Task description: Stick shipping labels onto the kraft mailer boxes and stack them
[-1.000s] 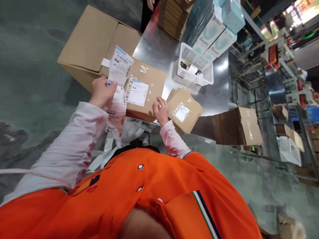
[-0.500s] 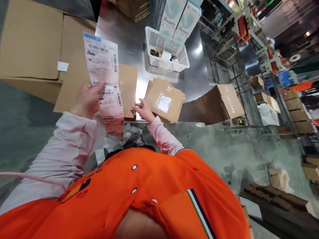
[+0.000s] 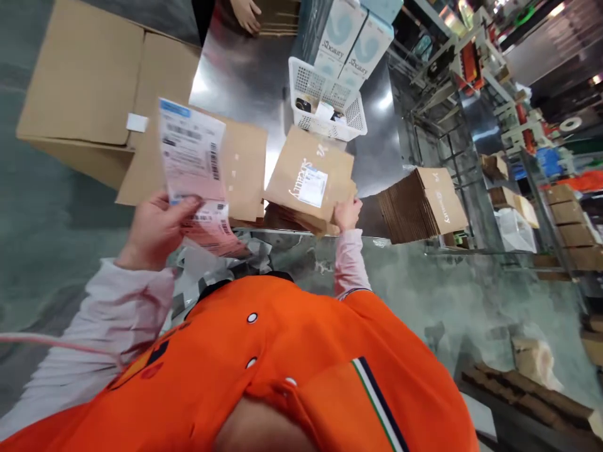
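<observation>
My left hand (image 3: 160, 229) pinches a strip of printed shipping labels (image 3: 192, 147) between thumb and fingers. The strip stands up above the hand, and its lower end curls down past the table edge. On the metal table, a small stack of flattened cardboard boxes (image 3: 282, 182) has a white label (image 3: 312, 186) stuck on its top one. My right hand (image 3: 347, 213) is closed round the stack's near right corner, its fingertips partly hidden by the cardboard. Just left of that stack, partly behind the labels, lies more flat cardboard (image 3: 245, 164).
A white basket (image 3: 330, 130) with small items stands behind the stack, beside white-and-blue product boxes (image 3: 342, 31). Another stack of folded cardboard (image 3: 421, 204) sits at right. A large open carton (image 3: 85, 81) is at left. Another person's hand (image 3: 247, 14) shows at the top.
My right hand has moved right, from the stack's left side to its right corner, and the top box has shifted. The label strip has dipped lower. Another person's hand has come into view.
</observation>
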Available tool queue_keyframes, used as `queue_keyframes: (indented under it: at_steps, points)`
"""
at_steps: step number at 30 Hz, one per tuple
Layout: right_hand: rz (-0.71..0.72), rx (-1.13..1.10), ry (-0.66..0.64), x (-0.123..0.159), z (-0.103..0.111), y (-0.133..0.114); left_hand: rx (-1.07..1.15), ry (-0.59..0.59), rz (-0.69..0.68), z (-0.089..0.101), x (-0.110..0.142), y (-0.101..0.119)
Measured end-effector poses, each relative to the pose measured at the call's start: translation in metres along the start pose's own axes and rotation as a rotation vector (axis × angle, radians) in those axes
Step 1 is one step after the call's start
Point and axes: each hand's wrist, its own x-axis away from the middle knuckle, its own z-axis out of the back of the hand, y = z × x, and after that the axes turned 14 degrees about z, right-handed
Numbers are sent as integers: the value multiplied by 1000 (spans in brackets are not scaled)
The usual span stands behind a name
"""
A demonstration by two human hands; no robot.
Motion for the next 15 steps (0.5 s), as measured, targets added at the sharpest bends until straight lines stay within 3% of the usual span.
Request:
queue_keyframes:
  at_steps: [2, 5, 8, 11, 15]
  points:
    - [92, -159, -71, 18, -28, -42, -79, -12, 45, -6, 2, -13]
    - [311, -727, -424, 62, -82, -112, -288, -105, 56, -9, 3, -22]
    - [324, -944, -497, 100, -115, -149, -318, -122, -5, -1, 4, -15]
    - [334, -927, -588, 99, -116, -155, -146, -17, -23, 7, 5, -8]
    - [390, -822, -627, 59, -103, -158, -110, 80, 15, 4, 6, -19]
